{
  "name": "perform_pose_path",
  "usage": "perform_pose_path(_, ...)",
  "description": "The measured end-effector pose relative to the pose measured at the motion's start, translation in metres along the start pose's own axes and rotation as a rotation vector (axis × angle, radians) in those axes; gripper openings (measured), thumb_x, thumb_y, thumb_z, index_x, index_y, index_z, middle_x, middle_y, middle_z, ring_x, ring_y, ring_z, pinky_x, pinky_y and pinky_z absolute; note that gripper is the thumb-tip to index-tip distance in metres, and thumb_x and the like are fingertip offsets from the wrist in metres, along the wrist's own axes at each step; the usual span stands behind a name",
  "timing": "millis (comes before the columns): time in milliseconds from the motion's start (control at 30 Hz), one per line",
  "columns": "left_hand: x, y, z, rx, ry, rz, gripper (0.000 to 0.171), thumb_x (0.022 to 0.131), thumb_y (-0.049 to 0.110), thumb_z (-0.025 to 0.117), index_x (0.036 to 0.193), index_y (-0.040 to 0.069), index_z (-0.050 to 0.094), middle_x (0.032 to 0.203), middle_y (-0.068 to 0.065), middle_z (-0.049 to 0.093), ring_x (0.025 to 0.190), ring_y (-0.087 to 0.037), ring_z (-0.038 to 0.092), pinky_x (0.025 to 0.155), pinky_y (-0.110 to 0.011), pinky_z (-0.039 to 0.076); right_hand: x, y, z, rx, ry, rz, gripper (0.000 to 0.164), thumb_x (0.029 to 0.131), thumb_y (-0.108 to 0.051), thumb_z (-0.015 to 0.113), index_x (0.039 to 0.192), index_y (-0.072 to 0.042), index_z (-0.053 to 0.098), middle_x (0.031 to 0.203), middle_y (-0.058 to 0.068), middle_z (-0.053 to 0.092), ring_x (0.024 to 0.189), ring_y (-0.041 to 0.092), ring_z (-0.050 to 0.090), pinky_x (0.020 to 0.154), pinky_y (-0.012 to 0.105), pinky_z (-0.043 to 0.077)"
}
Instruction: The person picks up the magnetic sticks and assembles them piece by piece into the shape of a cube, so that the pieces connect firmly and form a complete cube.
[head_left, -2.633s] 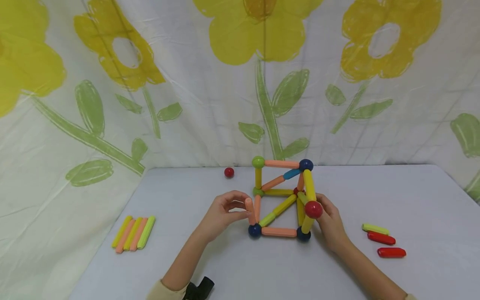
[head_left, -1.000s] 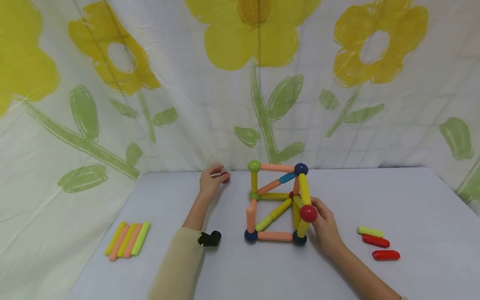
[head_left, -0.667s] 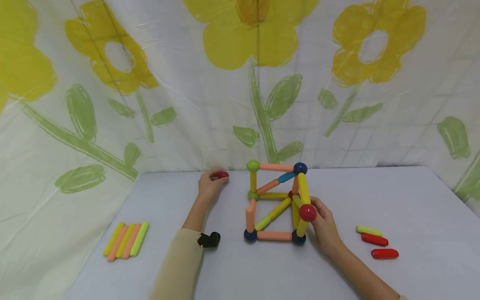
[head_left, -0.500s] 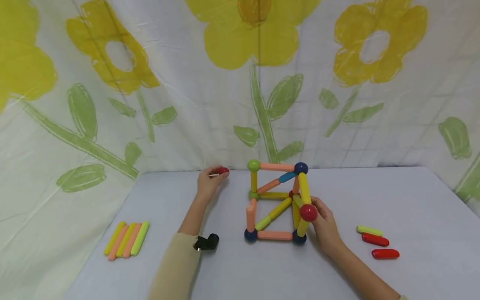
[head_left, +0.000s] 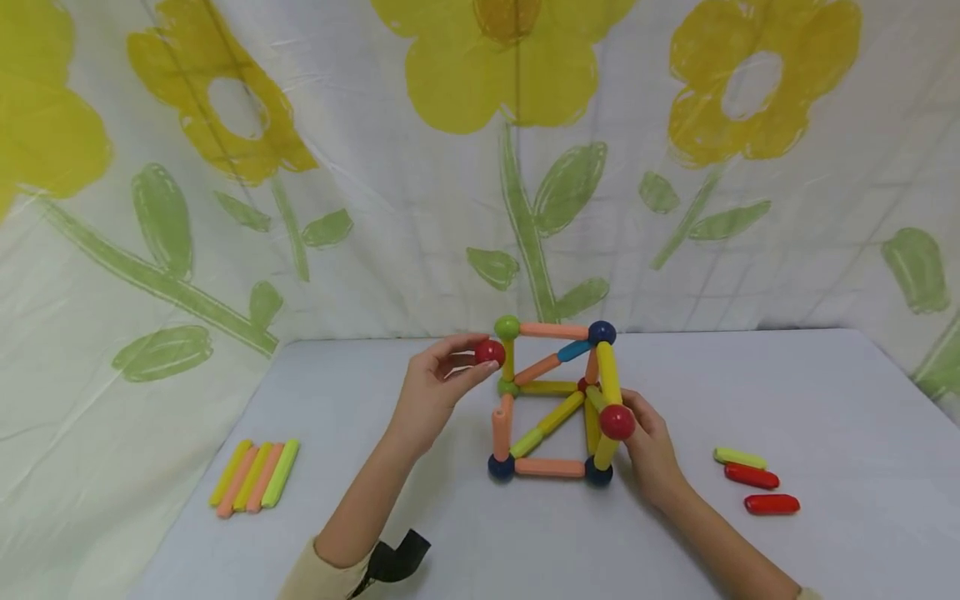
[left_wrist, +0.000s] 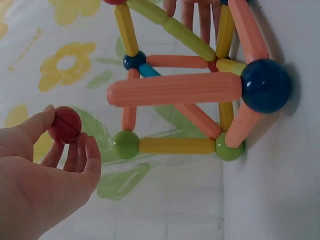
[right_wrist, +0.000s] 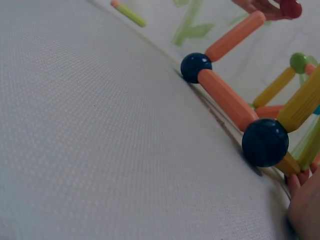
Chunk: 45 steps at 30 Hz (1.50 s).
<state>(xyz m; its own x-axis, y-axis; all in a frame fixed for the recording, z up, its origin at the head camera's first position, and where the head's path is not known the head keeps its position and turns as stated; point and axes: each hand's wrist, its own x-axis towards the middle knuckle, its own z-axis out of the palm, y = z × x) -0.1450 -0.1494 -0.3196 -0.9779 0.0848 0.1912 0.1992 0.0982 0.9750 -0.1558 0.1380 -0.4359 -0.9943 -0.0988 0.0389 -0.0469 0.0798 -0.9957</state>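
In the head view my left hand pinches a red ball between thumb and fingertips, in the air beside the upper left of a magnetic stick-and-ball frame. The left wrist view shows this red ball apart from the frame. A salmon stick rises from the near left blue ball, its other end free. My right hand holds the frame's right side, behind another red ball; its thumb is hidden. In the right wrist view only part of the right hand shows.
At the table's left lies a row of yellow, salmon and lime sticks. To the right are a lime stick and two red sticks. A cloth with painted flowers hangs behind the table.
My left hand let go of the upright salmon stick, reached to the back of the table, picked up the red ball and brought it right and nearer, beside the frame. The right hand stays at the frame.
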Motion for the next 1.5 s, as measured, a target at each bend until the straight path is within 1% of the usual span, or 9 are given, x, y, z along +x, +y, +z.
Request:
perform_pose_path(67,-0.008,0.001,0.002,0.002,-0.034,-0.009,0.041,0.097,0.002,0.074,0.137,0.000,0.066,0.133,-0.016,0.066,0.116,-0.025,0.065,0.096,-0.024,0.059,0.000,0.000,0.001,-0.002,-0.003,0.004,0.043,0.110,-0.020,0.047,0.148,0.000,0.049,0.153,0.017,0.050,0.124,0.005,0.050,0.097,0.013,0.049)
perform_pose_path(167,-0.018,-0.004,0.001,0.006,-0.067,-0.018,0.042,0.096,0.001,0.075,0.138,-0.001,0.065,0.132,-0.017,0.066,0.116,-0.026,0.066,0.095,-0.025,0.059,0.000,0.000,0.001,0.001,-0.003,0.009,0.043,0.110,-0.020,0.047,0.148,0.000,0.049,0.154,0.017,0.049,0.125,0.007,0.049,0.096,0.013,0.049)
perform_pose_path(367,-0.027,-0.018,-0.001,0.017,-0.078,-0.035,0.040,0.096,0.001,0.075,0.135,0.000,0.067,0.129,-0.018,0.068,0.114,-0.027,0.066,0.095,-0.024,0.059,0.001,0.000,0.002,0.007,-0.004,0.006,0.043,0.111,-0.021,0.047,0.148,0.000,0.049,0.154,0.017,0.049,0.125,0.007,0.049,0.097,0.013,0.049)
perform_pose_path(500,-0.029,-0.022,0.001,0.020,-0.092,-0.038,0.041,0.096,0.002,0.076,0.136,-0.002,0.066,0.130,-0.018,0.068,0.115,-0.027,0.066,0.094,-0.023,0.059,0.001,0.000,0.002,0.003,0.000,-0.002,0.042,0.111,-0.021,0.047,0.148,0.000,0.050,0.153,0.017,0.050,0.125,0.007,0.049,0.097,0.013,0.049)
perform_pose_path(667,-0.030,-0.024,0.003,0.024,-0.108,-0.039,0.041,0.096,0.001,0.075,0.135,-0.002,0.066,0.131,-0.018,0.067,0.115,-0.029,0.065,0.093,-0.023,0.059,0.001,-0.001,0.003,0.003,0.002,-0.004,0.042,0.111,-0.021,0.046,0.147,0.000,0.050,0.152,0.017,0.051,0.125,0.007,0.049,0.097,0.013,0.048)
perform_pose_path(933,-0.032,-0.025,0.003,0.010,-0.104,-0.048,0.040,0.095,-0.001,0.075,0.134,-0.002,0.067,0.132,-0.018,0.066,0.114,-0.029,0.065,0.094,-0.022,0.059,0.000,0.000,0.003,0.009,0.000,-0.010,0.042,0.112,-0.021,0.046,0.148,0.001,0.050,0.152,0.017,0.051,0.124,0.005,0.050,0.098,0.012,0.048)
perform_pose_path(1100,-0.034,-0.026,0.002,-0.006,-0.107,-0.035,0.040,0.095,-0.001,0.075,0.134,-0.004,0.066,0.132,-0.020,0.066,0.113,-0.027,0.065,0.094,-0.022,0.058,0.000,0.001,0.002,-0.001,0.000,-0.015,0.042,0.112,-0.021,0.046,0.147,0.000,0.050,0.151,0.017,0.051,0.124,0.004,0.050,0.098,0.012,0.047)
perform_pose_path(1267,-0.035,-0.028,0.001,-0.008,-0.099,-0.031,0.038,0.095,0.000,0.076,0.132,-0.003,0.067,0.131,-0.019,0.067,0.112,-0.026,0.065,0.094,-0.022,0.058,0.000,0.001,0.001,-0.011,-0.001,-0.015,0.042,0.112,-0.022,0.046,0.147,0.000,0.051,0.152,0.018,0.051,0.123,0.003,0.050,0.098,0.012,0.047)
perform_pose_path(1500,-0.038,-0.027,0.001,-0.015,-0.097,-0.046,0.037,0.095,-0.001,0.075,0.132,-0.003,0.067,0.131,-0.019,0.066,0.113,-0.026,0.066,0.094,-0.022,0.058,0.000,-0.001,0.001,-0.009,-0.002,-0.002,0.043,0.111,-0.022,0.046,0.148,0.000,0.050,0.154,0.018,0.050,0.124,0.004,0.050,0.097,0.012,0.047)
